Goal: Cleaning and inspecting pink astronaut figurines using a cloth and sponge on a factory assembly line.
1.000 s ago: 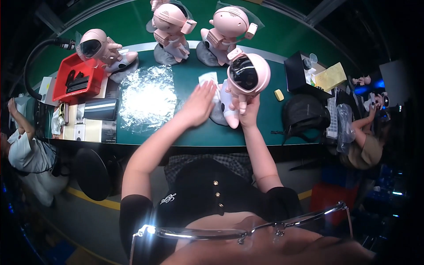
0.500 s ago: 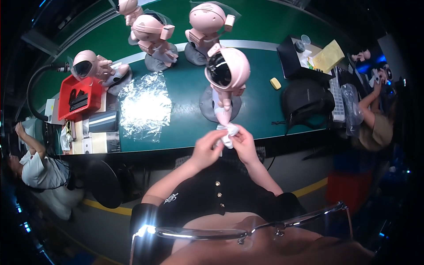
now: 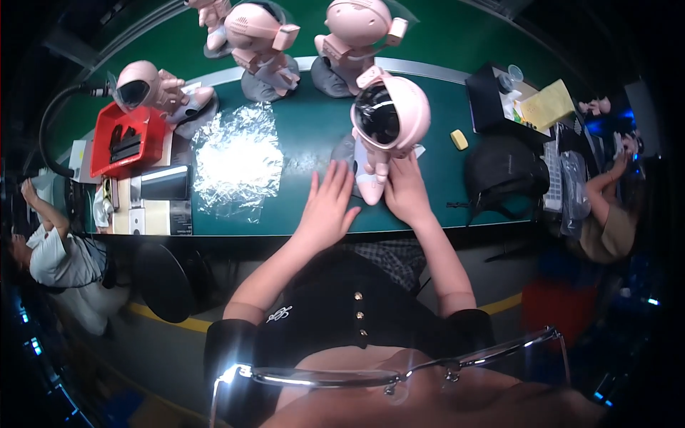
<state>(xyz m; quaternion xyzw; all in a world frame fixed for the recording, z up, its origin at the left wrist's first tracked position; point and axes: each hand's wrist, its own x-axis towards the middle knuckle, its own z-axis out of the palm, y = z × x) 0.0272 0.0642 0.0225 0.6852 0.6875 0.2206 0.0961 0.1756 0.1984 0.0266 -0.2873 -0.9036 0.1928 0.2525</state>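
Observation:
A pink astronaut figurine [image 3: 410, 107] with a dark glossy visor stands on a grey rounded base [image 3: 344, 148] right in front of me. My left hand [image 3: 327, 203] lies at the left of the base, fingers stretched out and thumb apart, with fingertips at its edge. On the other side, my right hand [image 3: 409, 189] reaches in beside the figurine's leg. A bit of white cloth [image 3: 419, 150] shows at its fingertips, and the rest of the cloth is hidden. The figurine's pink foot [image 3: 370, 194] points toward me between both hands.
Several similar figurines stand behind and left, such as one [image 3: 257, 36]. Crumpled clear plastic [image 3: 239, 160] lies left. A red bin [image 3: 96, 146] holds dark parts. At right are a yellow sponge [image 3: 459, 140], a black bag [image 3: 506, 171] and a black box [image 3: 489, 107]. Other people sit at both sides.
Both hands have parted and moved forward from in front of the figurine to either side of its base. The white cloth went with the right hand. The view has shifted slightly.

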